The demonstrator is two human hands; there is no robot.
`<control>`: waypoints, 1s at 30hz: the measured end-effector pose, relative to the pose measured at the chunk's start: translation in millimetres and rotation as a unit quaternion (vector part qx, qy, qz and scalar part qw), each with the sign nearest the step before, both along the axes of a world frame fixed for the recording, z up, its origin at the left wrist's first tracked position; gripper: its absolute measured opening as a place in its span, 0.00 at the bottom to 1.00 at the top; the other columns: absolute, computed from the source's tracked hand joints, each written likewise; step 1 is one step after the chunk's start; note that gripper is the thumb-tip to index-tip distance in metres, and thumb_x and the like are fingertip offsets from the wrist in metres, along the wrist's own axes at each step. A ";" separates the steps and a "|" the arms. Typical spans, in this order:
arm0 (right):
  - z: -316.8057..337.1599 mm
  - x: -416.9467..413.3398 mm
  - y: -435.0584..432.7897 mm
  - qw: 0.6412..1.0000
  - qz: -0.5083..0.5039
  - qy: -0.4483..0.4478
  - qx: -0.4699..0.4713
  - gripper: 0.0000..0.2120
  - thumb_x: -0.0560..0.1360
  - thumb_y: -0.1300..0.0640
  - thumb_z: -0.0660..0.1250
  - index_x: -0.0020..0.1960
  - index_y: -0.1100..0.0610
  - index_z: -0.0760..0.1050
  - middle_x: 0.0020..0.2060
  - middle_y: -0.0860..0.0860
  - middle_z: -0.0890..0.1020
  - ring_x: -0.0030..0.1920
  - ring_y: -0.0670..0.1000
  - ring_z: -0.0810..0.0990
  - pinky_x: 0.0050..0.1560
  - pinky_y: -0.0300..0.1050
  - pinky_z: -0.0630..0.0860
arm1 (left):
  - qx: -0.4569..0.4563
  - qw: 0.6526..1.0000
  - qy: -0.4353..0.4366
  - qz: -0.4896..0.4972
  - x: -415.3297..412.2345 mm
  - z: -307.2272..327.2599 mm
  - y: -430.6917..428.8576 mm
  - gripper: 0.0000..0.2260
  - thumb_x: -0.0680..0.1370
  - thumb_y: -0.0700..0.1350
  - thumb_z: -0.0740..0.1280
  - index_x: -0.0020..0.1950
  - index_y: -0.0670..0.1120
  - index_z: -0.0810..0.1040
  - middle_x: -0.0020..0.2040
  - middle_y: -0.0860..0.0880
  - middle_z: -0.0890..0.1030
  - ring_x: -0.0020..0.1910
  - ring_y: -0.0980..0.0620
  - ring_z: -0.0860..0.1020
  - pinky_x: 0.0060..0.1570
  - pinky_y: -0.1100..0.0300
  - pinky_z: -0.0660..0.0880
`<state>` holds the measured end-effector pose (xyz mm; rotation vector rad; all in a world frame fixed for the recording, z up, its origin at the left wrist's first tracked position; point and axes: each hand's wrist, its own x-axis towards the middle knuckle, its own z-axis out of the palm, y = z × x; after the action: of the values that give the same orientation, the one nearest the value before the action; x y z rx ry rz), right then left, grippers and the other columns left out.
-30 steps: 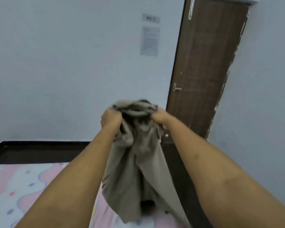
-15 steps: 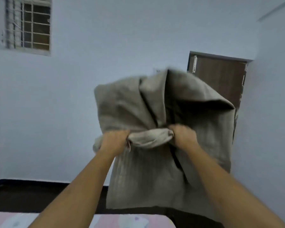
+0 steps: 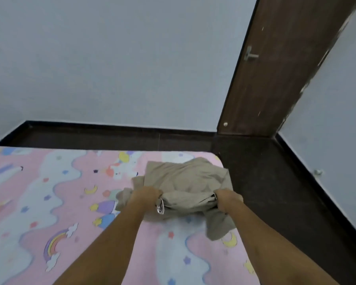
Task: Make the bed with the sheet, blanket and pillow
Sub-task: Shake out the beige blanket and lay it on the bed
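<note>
Where the hands grip: left hand point(image 3: 146, 195) and right hand point(image 3: 227, 199), two bare fists, each clenched round a bunched edge of the blanket point(image 3: 185, 177), with a tight roll of cloth stretched between them.
Blanket: one, beige and crumpled, lying on the far right corner of the bed. Most of it sits beyond the fists, and one flap trails under the right wrist toward the bed's right edge.
Tag point(image 3: 160, 208): one, white, dangling from the cloth just beside the left hand, print too small to read.
Arms: two bare forearms, reaching in from the bottom of the frame.
Sheet point(image 3: 49, 202): one, pink, printed with clouds, stars, moons and a single rainbow, spread flat over the bed beneath the blanket.
Floor point(image 3: 265, 182): dark, running behind the bed and along its right side.
Door point(image 3: 275, 89): one, dark brown wood, beyond the bed's right corner, carrying one metal handle point(image 3: 250, 55).
Walls point(image 3: 111, 68): two, pale grey-blue, each edged with dark skirting.
In the way: the forearms hide strips of sheet, the fists hide the edge they hold, and the blanket covers the sheet's far right corner.
</note>
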<state>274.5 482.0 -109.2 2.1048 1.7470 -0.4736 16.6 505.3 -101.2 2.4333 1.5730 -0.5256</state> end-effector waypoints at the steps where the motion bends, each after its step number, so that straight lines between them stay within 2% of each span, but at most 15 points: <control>1: -8.4 -3.0 -10.9 1.000 0.014 -0.004 0.012 0.16 0.76 0.60 0.62 0.63 0.50 0.72 0.62 0.52 0.75 0.63 0.56 0.75 0.58 0.50 0.73 | -0.012 1.000 -0.014 0.003 -4.9 -12.4 -11.1 0.13 0.78 0.44 0.60 0.62 0.48 0.72 0.62 0.47 0.76 0.62 0.46 0.75 0.54 0.55 0.71; 4: -37.2 -6.2 -45.7 0.998 0.051 -0.024 0.027 0.14 0.78 0.60 0.59 0.62 0.50 0.72 0.62 0.52 0.75 0.64 0.56 0.73 0.56 0.49 0.72 | -0.065 0.997 -0.018 0.026 -20.7 -47.2 -44.1 0.15 0.75 0.43 0.64 0.62 0.50 0.71 0.62 0.49 0.75 0.60 0.46 0.75 0.53 0.53 0.72; 7: -63.5 -9.5 -93.5 0.996 0.068 -0.048 -0.025 0.16 0.78 0.63 0.57 0.63 0.51 0.71 0.63 0.52 0.73 0.67 0.57 0.68 0.59 0.49 0.71 | -0.148 0.988 0.026 0.028 -31.3 -80.8 -87.3 0.21 0.73 0.43 0.71 0.64 0.51 0.71 0.62 0.50 0.76 0.60 0.47 0.76 0.53 0.54 0.72; 9: -75.6 -11.0 -124.6 0.993 0.078 -0.060 -0.065 0.17 0.78 0.62 0.58 0.66 0.53 0.70 0.65 0.53 0.72 0.67 0.58 0.69 0.61 0.49 0.71 | -0.181 0.981 0.056 0.029 -37.3 -98.8 -112.9 0.19 0.74 0.42 0.70 0.65 0.47 0.74 0.57 0.48 0.79 0.55 0.49 0.79 0.49 0.59 0.75; 10: -78.4 -11.7 -134.5 0.992 0.078 -0.059 -0.077 0.17 0.78 0.61 0.59 0.67 0.54 0.70 0.65 0.53 0.73 0.66 0.57 0.71 0.61 0.48 0.72 | -0.164 0.985 0.058 0.007 -41.0 -105.5 -118.1 0.17 0.75 0.43 0.68 0.64 0.45 0.75 0.54 0.48 0.80 0.52 0.50 0.79 0.47 0.61 0.76; 13: -53.1 -9.3 -116.7 0.998 0.015 -0.017 -0.054 0.17 0.77 0.56 0.61 0.65 0.55 0.73 0.63 0.53 0.76 0.63 0.55 0.75 0.52 0.36 0.72 | -0.068 0.996 0.011 0.057 -51.4 -92.0 -96.2 0.15 0.79 0.49 0.61 0.64 0.49 0.75 0.61 0.50 0.78 0.59 0.49 0.77 0.57 0.57 0.73; 15: -10.6 -4.2 -69.7 0.999 0.019 -0.022 0.032 0.16 0.78 0.57 0.58 0.64 0.54 0.73 0.64 0.54 0.75 0.64 0.56 0.74 0.58 0.42 0.71 | 0.025 0.988 -0.077 0.131 -59.7 -56.6 -57.3 0.14 0.80 0.48 0.58 0.65 0.52 0.74 0.63 0.49 0.76 0.61 0.48 0.75 0.59 0.54 0.72; 17: 57.1 1.3 -15.2 0.983 0.002 -0.023 0.181 0.14 0.77 0.59 0.57 0.60 0.53 0.74 0.61 0.56 0.76 0.61 0.59 0.75 0.56 0.48 0.72 | 0.146 0.939 -0.213 0.227 -68.8 8.6 -16.0 0.12 0.78 0.44 0.61 0.60 0.52 0.75 0.58 0.47 0.78 0.57 0.45 0.77 0.54 0.54 0.73; 18: 95.7 4.3 5.4 0.960 -0.008 -0.008 0.279 0.11 0.77 0.61 0.57 0.57 0.53 0.73 0.57 0.57 0.77 0.57 0.60 0.76 0.51 0.49 0.72 | 0.217 0.891 -0.294 0.268 -74.7 46.1 -0.8 0.11 0.76 0.42 0.64 0.57 0.52 0.76 0.54 0.45 0.80 0.53 0.43 0.78 0.50 0.54 0.73; 21: 187.6 12.5 13.6 0.840 0.037 0.004 0.542 0.10 0.75 0.67 0.57 0.53 0.57 0.71 0.47 0.58 0.76 0.48 0.60 0.75 0.38 0.48 0.67 | 0.397 0.719 -0.484 0.302 -89.1 148.8 -3.1 0.12 0.73 0.38 0.64 0.52 0.50 0.78 0.46 0.45 0.81 0.45 0.42 0.77 0.43 0.55 0.71; 22: 204.1 15.0 9.0 0.797 0.072 -0.001 0.600 0.11 0.73 0.69 0.57 0.52 0.59 0.72 0.45 0.58 0.76 0.46 0.61 0.75 0.36 0.47 0.65 | 0.423 0.693 -0.510 0.283 -91.9 162.8 -12.4 0.11 0.72 0.39 0.63 0.52 0.50 0.78 0.44 0.46 0.80 0.43 0.43 0.76 0.41 0.55 0.70; 23: 210.9 18.6 -0.4 0.763 0.100 -0.002 0.639 0.12 0.72 0.69 0.57 0.52 0.60 0.73 0.43 0.59 0.77 0.44 0.61 0.75 0.35 0.47 0.64 | 0.433 0.689 -0.518 0.266 -94.2 165.9 -25.8 0.12 0.71 0.40 0.63 0.52 0.50 0.78 0.44 0.46 0.79 0.43 0.44 0.74 0.40 0.55 0.70; 25: 197.7 31.8 -33.6 0.734 0.143 0.007 0.664 0.11 0.71 0.69 0.60 0.50 0.60 0.75 0.39 0.58 0.78 0.40 0.60 0.74 0.35 0.46 0.65 | 0.426 0.737 -0.467 0.239 -100.8 137.9 -63.2 0.17 0.70 0.37 0.65 0.56 0.51 0.79 0.46 0.42 0.77 0.46 0.41 0.74 0.40 0.55 0.70; 28: 123.1 56.4 -103.6 0.772 0.192 0.050 0.604 0.09 0.69 0.68 0.68 0.47 0.60 0.77 0.36 0.56 0.78 0.36 0.58 0.74 0.36 0.48 0.70 | 0.335 0.826 -0.398 0.217 -112.4 40.7 -127.2 0.24 0.70 0.31 0.63 0.60 0.53 0.80 0.50 0.40 0.75 0.50 0.39 0.74 0.47 0.51 0.74; 30: 60.3 63.1 -162.3 0.812 0.204 0.062 0.544 0.08 0.68 0.65 0.63 0.46 0.59 0.78 0.34 0.55 0.78 0.35 0.59 0.75 0.34 0.47 0.72 | 0.265 0.864 -0.365 0.223 -117.4 -29.8 -173.6 0.23 0.72 0.33 0.60 0.59 0.53 0.81 0.51 0.39 0.77 0.51 0.37 0.75 0.51 0.47 0.75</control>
<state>337.6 319.6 -48.9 2.1602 2.8796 0.7259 -100.8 331.7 -131.0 2.0185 1.9318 0.9151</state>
